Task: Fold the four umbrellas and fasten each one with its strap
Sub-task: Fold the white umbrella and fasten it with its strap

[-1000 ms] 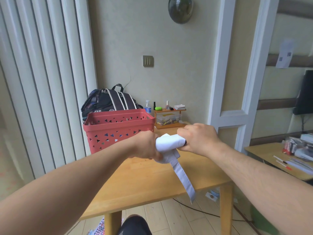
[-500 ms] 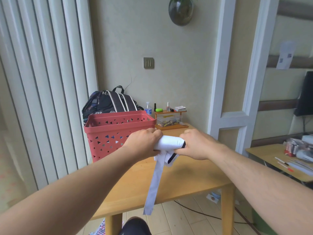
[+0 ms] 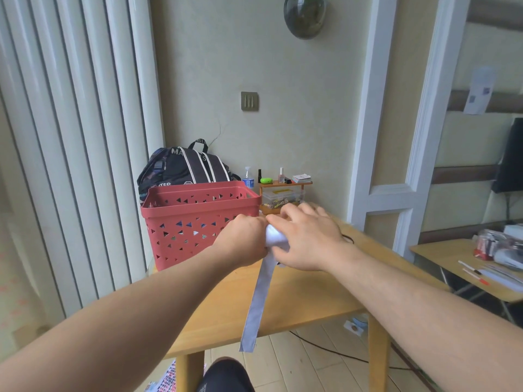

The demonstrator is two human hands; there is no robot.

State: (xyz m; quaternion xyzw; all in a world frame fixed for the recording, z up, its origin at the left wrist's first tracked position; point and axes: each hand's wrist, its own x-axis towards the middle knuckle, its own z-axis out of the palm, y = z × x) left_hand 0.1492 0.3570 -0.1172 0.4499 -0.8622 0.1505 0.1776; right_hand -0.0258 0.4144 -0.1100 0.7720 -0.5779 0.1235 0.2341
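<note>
Holding the umbrella point(image 3: 274, 236) just right of the basket point(image 3: 198, 222), our left hand point(image 3: 243, 240) grips it, right hand point(image 3: 307, 239) probably too; next, wrap the dangling strap point(image 3: 254, 304) round and fasten it.

Both hands met above wooden table point(image 3: 297, 301), holding folded white umbrella point(image 3: 276, 239) between them. Left hand point(image 3: 243, 241) curled round umbrella's left end; right hand point(image 3: 307, 241) lay over its right part, fingers bent across top. Pale strap point(image 3: 256, 304) hung loose from bundle, dangling past table's front edge. Red perforated basket point(image 3: 198, 219) stood on table behind left hand, dark backpack point(image 3: 184, 168) behind basket. Small wooden shelf point(image 3: 284, 193) with bottles sat by wall.
</note>
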